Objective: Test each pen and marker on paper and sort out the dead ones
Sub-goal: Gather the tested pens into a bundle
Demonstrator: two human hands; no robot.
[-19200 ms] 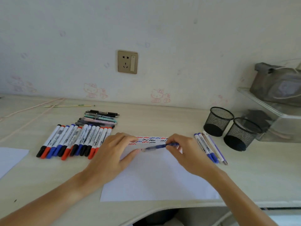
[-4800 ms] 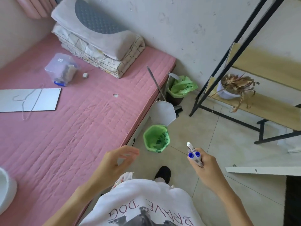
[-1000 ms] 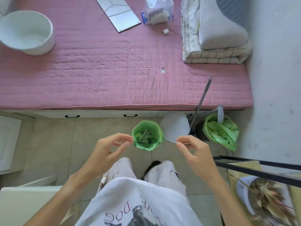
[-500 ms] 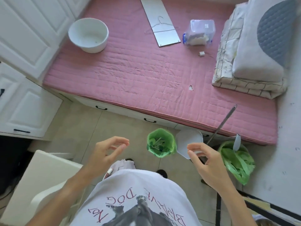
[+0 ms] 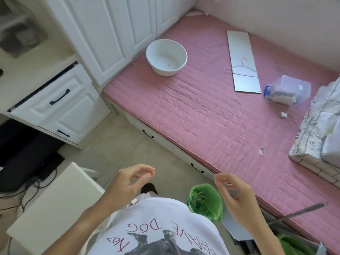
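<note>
Both hands have come away empty. A few seconds ago the right hand (image 5: 237,197) carried a small clutch of blue-capped markers toward the bin; now its fingers are loosely curled with nothing between them, and the left hand (image 5: 128,183) hangs the same way, thumb and fingertips a little apart, gripping nothing. The view has also swung round in the last second, from looking straight down at the bin to taking in the pink mattress (image 5: 211,115) and the white cabinets (image 5: 103,34), so I'd say the person is turning away from the drop.

To my eye that means this batch of dead ones is sorted out, and what's left is going back to the desk for the untested lot, which is out of sight from here.

The discarded markers are in the green-lined waste bin (image 5: 204,201), on the floor just beside the bed and close under the right hand. Inside I can only make out a few pale stick shapes against the green liner; caps and colours are too blurred to tell apart
</note>
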